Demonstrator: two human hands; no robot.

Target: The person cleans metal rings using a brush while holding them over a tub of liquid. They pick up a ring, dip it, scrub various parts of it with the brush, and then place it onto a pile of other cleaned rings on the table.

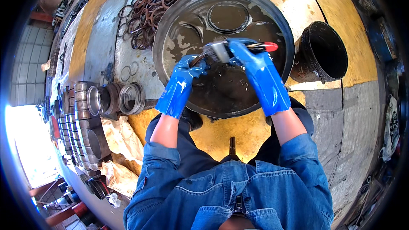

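Note:
Both my hands wear shiny blue rubber gloves over a wide round basin (286, 25) of murky grey-brown liquid. My left hand (189, 67) is closed on a dark brown metal ring (197, 61), of which only a short part shows. In my right hand (246, 53) is a paintbrush (220, 52) with a black handle and a red end. Its pale head, smeared by motion, meets the ring beside my left fingers. A larger ring (208, 20) lies partly sunk at the basin's far side, and a curved edge breaks the surface left of it.
A heap of rusty rings (159, 6) lies beyond the basin to the left. An open black bucket (326, 51) stands at the right. Stacked metal cylinders (83, 119), a bundle of thin rings (132, 98) and crumpled brown paper (121, 138) are at the left.

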